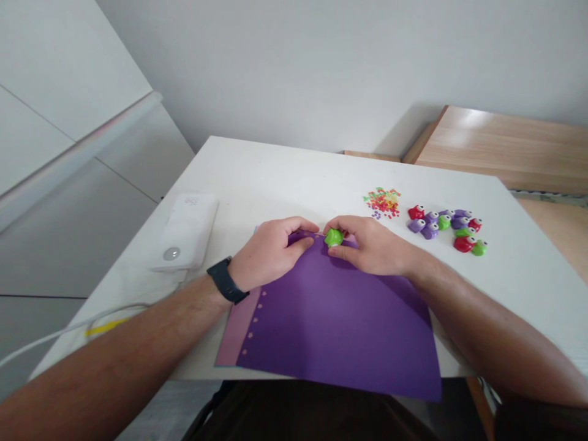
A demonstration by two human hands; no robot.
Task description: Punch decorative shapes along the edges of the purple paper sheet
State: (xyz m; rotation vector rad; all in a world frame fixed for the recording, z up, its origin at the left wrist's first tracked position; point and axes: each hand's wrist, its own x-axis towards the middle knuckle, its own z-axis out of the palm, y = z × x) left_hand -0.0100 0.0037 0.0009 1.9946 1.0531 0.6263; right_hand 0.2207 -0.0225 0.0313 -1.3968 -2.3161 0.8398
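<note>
RH (374,246): grasping green plastic punch (334,237), axis unclear | LH (271,254): pinching purple paper sheet (340,324) @12, star-dotted edge running 7–1 | white pwr bank (190,226) lying @10, print illegible

lt: soft, med-bright | shdw: wall (294,67) beside wood panel (509,141) | glare: faint, panel top | edges: wide-angle stretch
</note>
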